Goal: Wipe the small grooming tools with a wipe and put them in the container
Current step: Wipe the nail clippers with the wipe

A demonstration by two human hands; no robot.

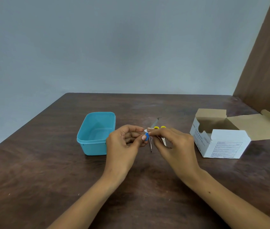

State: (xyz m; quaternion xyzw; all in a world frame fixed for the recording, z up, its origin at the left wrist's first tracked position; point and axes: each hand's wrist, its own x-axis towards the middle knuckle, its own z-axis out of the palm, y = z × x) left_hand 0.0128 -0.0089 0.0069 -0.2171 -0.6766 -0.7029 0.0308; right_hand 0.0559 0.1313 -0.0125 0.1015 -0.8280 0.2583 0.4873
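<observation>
pinching a small blue-and-white packet, both hands grip it beside the bare-looking teal container.

On the table, the container lies left of the hands, the cardboard box right.

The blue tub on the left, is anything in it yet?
Empty. The blue tub has no lid on, and its bare bottom shows, with no tools inside.

Both forearms reach forward; left hand and right hand meet, fingers pinched.
</observation>
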